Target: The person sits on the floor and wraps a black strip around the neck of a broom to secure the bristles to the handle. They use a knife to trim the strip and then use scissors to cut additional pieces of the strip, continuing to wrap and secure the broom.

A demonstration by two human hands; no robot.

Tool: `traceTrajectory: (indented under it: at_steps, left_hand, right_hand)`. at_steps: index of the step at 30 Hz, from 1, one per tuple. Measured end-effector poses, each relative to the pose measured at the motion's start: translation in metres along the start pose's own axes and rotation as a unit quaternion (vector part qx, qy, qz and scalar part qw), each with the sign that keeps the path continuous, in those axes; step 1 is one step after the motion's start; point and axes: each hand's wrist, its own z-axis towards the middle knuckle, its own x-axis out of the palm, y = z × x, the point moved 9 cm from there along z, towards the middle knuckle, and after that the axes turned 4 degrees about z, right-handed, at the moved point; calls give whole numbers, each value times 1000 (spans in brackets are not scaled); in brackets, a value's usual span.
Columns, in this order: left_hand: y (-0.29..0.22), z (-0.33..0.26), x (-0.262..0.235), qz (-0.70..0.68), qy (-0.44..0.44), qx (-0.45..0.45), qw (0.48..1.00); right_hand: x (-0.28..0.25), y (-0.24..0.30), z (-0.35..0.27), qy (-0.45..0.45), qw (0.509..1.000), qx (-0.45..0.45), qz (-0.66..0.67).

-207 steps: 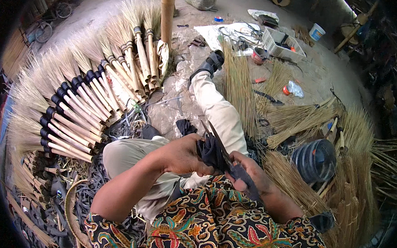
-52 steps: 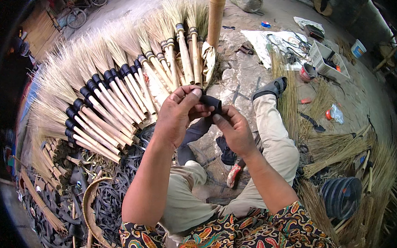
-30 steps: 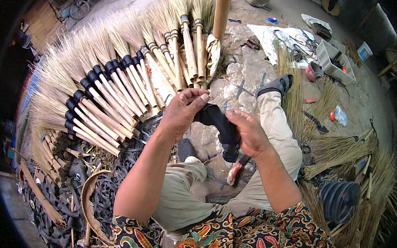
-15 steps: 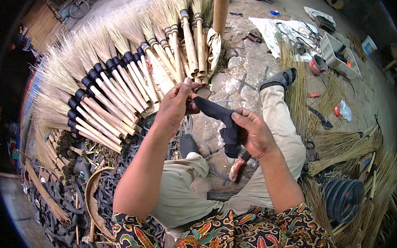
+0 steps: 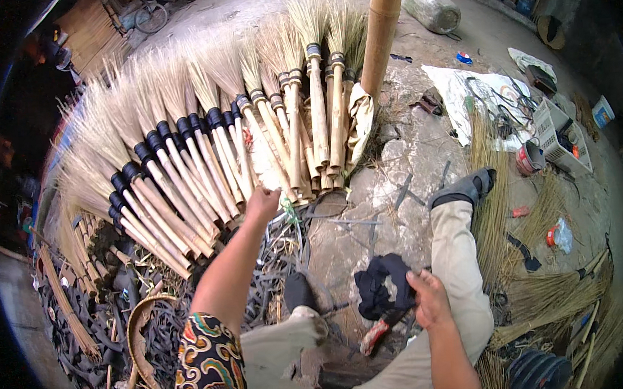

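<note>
My right hand [image 5: 431, 300] is closed on the edge of a crumpled black cloth [image 5: 383, 285], which hangs in loose folds between my knees. Just below the cloth a tool with a red and whitish wrapped handle [image 5: 372, 338] lies on the ground, its far end hidden. Stretched forward, my left hand [image 5: 262, 205] is at the lower ends of the bamboo-handled brooms [image 5: 297, 138]. Its fingers look curled together, and what they hold is hidden. Pale green strips [image 5: 287, 209] lie right beside its fingertips.
Brooms with black-bound necks [image 5: 178, 142] lie fanned out at left. Dark rubber strips [image 5: 81, 312] heap below them. A bamboo post [image 5: 382, 34] stands ahead. At right are a white sheet [image 5: 464, 101], a white basket [image 5: 560, 141] and loose straw bundles [image 5: 550, 297].
My left hand has let go of the black cloth and reached forward to the broom handles. My right hand has lowered the cloth, which is now bunched instead of stretched. The view has shifted.
</note>
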Motion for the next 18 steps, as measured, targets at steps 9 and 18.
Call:
traceTrajectory:
  at_steps: [9,18]
  left_hand:
    - [3,96,102,12,-72,-27,997]
    - [-53,62,-42,-142,90,3,986]
  right_hand:
    - [-28,-23,17,-32,996,41,-66]
    - [-15,-15,14,-15,1000,2,-25]
